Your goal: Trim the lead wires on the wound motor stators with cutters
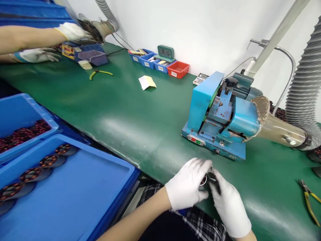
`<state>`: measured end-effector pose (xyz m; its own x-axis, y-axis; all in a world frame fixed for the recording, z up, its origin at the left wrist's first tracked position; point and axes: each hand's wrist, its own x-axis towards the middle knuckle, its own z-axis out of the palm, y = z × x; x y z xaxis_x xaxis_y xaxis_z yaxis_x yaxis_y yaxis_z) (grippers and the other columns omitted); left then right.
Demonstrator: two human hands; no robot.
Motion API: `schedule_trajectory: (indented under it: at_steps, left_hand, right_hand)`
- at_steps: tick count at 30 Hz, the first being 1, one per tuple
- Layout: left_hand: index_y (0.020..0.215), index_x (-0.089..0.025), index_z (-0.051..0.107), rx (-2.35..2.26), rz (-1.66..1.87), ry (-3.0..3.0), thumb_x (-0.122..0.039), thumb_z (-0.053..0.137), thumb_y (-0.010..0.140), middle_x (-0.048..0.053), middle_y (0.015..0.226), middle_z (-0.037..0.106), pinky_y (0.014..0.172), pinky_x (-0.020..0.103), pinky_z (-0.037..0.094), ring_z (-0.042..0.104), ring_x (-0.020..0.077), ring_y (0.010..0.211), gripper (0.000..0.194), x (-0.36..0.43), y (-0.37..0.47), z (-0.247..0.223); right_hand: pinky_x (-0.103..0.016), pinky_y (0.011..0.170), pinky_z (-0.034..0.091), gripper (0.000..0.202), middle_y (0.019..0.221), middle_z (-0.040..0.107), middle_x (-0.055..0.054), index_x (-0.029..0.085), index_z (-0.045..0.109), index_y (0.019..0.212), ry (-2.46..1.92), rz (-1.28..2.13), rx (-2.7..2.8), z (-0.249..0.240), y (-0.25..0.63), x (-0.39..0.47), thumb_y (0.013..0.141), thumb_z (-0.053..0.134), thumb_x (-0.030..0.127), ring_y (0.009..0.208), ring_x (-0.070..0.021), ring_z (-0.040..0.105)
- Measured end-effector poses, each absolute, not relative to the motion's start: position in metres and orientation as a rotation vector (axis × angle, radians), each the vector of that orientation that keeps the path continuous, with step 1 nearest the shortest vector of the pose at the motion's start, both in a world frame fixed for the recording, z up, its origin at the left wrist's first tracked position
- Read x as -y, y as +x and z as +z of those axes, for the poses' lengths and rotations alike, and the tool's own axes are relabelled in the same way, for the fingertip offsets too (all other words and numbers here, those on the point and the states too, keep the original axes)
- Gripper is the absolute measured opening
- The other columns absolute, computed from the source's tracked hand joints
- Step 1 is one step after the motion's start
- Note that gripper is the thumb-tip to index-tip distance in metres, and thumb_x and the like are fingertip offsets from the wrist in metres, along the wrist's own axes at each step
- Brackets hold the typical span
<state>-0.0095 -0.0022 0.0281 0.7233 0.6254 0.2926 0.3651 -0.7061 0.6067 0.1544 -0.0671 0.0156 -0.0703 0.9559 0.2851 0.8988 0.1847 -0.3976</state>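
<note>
In front of me, at the table's near edge, my left hand [189, 185] in a white glove is closed around a small round part [203, 180] with a pale metal ring and a dark inside. My right hand [229, 205], also white-gloved, grips the same part from the right, with something dark between its fingers. Most of the part is hidden by the fingers. Just beyond my hands stands a blue belt-type machine [215, 113] with red and green switches. To my left, a blue tray [82, 190] holds several dark cylindrical parts with copper-coloured windings [32, 174].
Yellow-handled pliers [310, 202] lie at right, green-handled pliers [100, 72] at far left. A grey duct [302, 80] joins the machine's right side. Small bins [178, 69], a clock [165, 52] and a calculator [200, 78] line the wall. A co-worker's gloved hands [74, 31] work at another machine.
</note>
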Motion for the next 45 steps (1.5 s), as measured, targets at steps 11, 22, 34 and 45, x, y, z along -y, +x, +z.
schedule_trajectory:
  at_steps: [11, 22, 34, 45]
  left_hand:
    - [0.098, -0.02, 0.052, -0.853, 0.719, 2.36, -0.035, 0.072, 0.064, 0.006, 0.1, 0.058, 0.096, 0.039, 0.04, 0.051, 0.0231, 0.105, 0.042, -0.003, -0.019, -0.007]
    - [0.11, -0.019, 0.049, -0.9, 0.641, 2.518, -0.037, 0.073, 0.066, 0.008, 0.104, 0.059, 0.105, 0.051, 0.026, 0.044, 0.03, 0.116, 0.053, -0.003, -0.031, 0.022]
    - [0.134, -0.014, 0.021, -0.707, 0.396, 2.363, -0.016, 0.06, 0.071, 0.018, 0.136, 0.036, 0.1, 0.044, 0.036, 0.039, 0.0288, 0.123, 0.074, -0.011, -0.029, 0.02]
    - [0.112, -0.016, 0.041, -0.764, 0.388, 2.372, -0.013, 0.05, 0.076, 0.014, 0.129, 0.043, 0.095, 0.04, 0.039, 0.046, 0.0253, 0.115, 0.038, -0.009, -0.028, 0.019]
  right_hand:
    - [-0.03, 0.053, 0.04, 0.033, 0.062, 0.057, -0.003, 0.018, 0.062, 0.089, -1.606, -0.236, 2.34, -0.002, 0.154, 0.056, 0.077, 0.038, 0.0, 0.052, -0.0175, 0.05]
    - [-0.027, 0.07, 0.053, 0.019, 0.09, 0.07, -0.003, 0.025, 0.062, 0.096, -1.62, 0.318, 1.894, 0.001, 0.186, 0.077, 0.088, 0.046, 0.023, 0.077, -0.0166, 0.066]
    - [-0.029, 0.056, 0.048, 0.053, 0.074, 0.069, -0.009, 0.011, 0.041, 0.129, -1.898, 0.706, 2.236, -0.002, 0.131, 0.053, 0.077, 0.044, 0.01, 0.064, -0.0227, 0.065]
    - [-0.028, 0.053, 0.044, 0.027, 0.061, 0.064, -0.003, 0.02, 0.062, 0.083, -1.834, 0.543, 1.848, -0.014, 0.128, 0.068, 0.087, 0.036, 0.023, 0.053, -0.0176, 0.058]
